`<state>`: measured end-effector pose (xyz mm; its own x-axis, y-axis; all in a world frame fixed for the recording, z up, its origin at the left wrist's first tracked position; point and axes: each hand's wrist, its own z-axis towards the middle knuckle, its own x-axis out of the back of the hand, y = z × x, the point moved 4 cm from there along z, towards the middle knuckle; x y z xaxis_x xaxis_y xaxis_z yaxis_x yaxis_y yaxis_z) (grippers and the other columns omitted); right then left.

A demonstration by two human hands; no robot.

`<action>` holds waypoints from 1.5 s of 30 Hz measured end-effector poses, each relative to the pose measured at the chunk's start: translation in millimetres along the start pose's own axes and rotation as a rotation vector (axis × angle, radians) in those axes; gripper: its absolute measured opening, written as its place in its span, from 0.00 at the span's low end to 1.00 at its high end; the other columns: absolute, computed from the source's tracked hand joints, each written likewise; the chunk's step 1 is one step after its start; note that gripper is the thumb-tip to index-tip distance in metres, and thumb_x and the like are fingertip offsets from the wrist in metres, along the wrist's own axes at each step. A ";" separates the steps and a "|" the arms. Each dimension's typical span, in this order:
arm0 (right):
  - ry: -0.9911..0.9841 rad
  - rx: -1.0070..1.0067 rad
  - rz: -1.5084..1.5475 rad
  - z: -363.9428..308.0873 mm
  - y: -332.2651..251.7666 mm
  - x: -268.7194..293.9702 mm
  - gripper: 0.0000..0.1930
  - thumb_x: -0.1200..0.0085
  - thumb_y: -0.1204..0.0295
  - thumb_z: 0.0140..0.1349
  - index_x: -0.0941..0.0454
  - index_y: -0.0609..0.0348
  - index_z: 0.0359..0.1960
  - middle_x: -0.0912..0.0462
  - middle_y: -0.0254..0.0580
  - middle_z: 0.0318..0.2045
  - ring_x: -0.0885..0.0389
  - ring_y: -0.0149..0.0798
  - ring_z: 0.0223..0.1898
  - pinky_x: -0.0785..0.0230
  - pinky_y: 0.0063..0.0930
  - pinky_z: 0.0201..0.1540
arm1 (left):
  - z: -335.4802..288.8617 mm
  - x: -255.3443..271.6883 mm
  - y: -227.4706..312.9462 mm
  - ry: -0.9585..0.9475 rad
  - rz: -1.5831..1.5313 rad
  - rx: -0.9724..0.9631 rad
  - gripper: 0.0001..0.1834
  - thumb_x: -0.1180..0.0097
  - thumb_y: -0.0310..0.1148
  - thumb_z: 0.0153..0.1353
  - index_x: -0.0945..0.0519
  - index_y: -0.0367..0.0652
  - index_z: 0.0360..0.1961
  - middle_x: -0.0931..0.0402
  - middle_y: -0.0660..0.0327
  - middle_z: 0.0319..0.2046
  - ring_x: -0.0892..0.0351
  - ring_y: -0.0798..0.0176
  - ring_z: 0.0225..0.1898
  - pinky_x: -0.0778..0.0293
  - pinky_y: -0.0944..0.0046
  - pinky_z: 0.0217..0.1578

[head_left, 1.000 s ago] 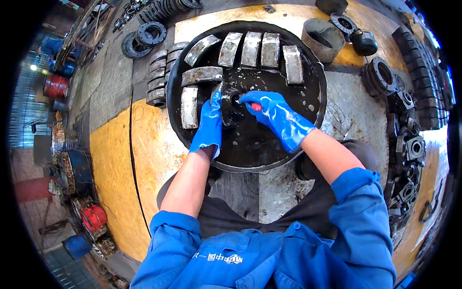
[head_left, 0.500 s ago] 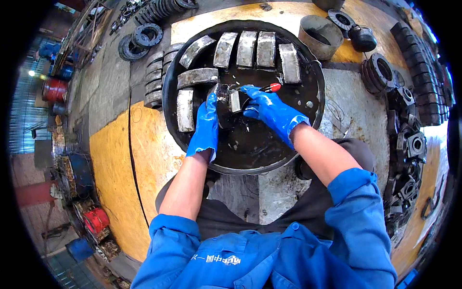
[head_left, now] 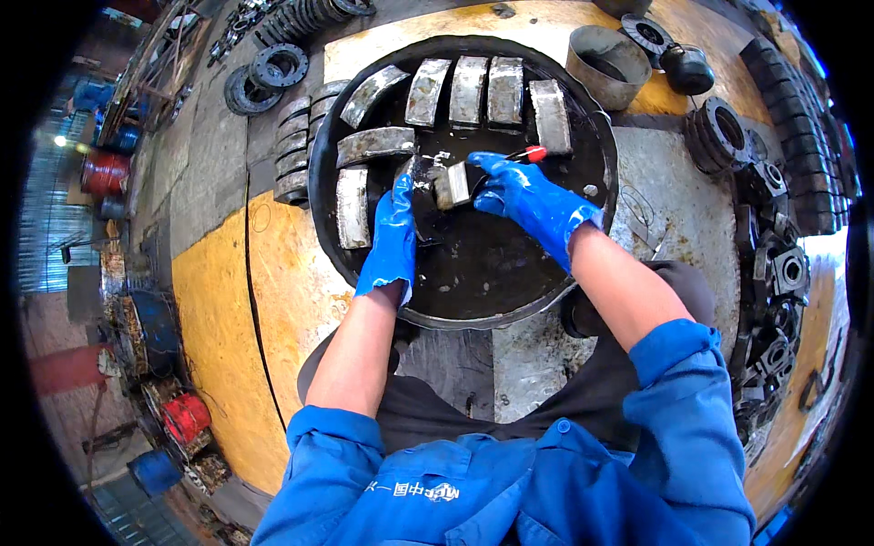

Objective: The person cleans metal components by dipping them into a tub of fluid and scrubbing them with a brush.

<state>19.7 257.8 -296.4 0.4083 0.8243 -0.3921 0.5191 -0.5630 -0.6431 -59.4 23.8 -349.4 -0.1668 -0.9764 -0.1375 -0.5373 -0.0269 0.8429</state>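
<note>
My left hand (head_left: 391, 238), in a blue rubber glove, is closed on the edge of a dark curved metal block (head_left: 425, 217) inside a large round black pan (head_left: 510, 264). My right hand (head_left: 533, 202), gloved the same way, grips a flat brush (head_left: 458, 184) with a pale metal band and a red-tipped handle. Its bristles point left toward the block; whether they touch it is hard to tell. Beside my left hand stands a light-faced curved block (head_left: 351, 208), and another curved block (head_left: 375, 144) lies just beyond. Dark liquid with pale flecks covers the pan's bottom.
Several more curved blocks (head_left: 468, 91) line the pan's far side. A round metal tub (head_left: 608, 68) and a dark pot (head_left: 687, 70) stand beyond it at right. Stacked rings (head_left: 719, 135) and metal parts (head_left: 788, 269) fill the right; more rings (head_left: 278, 66) lie far left.
My right hand has shifted slightly right with the brush, whose metal band now tilts more and shows more of the bristles. My left hand stays nearly in place on the block.
</note>
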 end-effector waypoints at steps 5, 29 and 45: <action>0.123 0.081 0.286 15.4 17.6 0.2 0.18 0.35 0.56 0.73 0.13 0.44 0.60 0.11 0.46 0.45 0.11 0.41 0.40 0.13 0.39 0.39 | 21.0 -4.4 -6.2 -0.074 -0.065 -0.091 0.30 0.47 0.52 0.81 0.20 0.37 0.68 0.14 0.54 0.57 0.14 0.56 0.54 0.17 0.56 0.57; 0.177 -0.076 0.221 3.4 6.8 19.9 0.16 0.38 0.57 0.73 0.15 0.54 0.53 0.09 0.48 0.45 0.09 0.45 0.40 0.12 0.35 0.41 | -33.5 -32.4 30.4 -0.055 0.019 -0.083 0.31 0.50 0.57 0.81 0.15 0.39 0.60 0.11 0.55 0.50 0.13 0.55 0.47 0.16 0.55 0.50; 0.028 -0.027 0.362 43.5 20.3 25.8 0.14 0.43 0.59 0.74 0.12 0.52 0.49 0.09 0.52 0.50 0.08 0.56 0.47 0.10 0.47 0.42 | 3.1 -18.5 1.3 -0.045 0.061 -0.074 0.31 0.49 0.55 0.81 0.17 0.35 0.62 0.13 0.53 0.51 0.13 0.57 0.47 0.16 0.57 0.50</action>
<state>8.1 270.2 -348.2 0.5899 0.5692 -0.5728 0.3560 -0.8200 -0.4483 -59.6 42.5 -347.4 -0.2353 -0.9660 -0.1068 -0.4629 0.0148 0.8863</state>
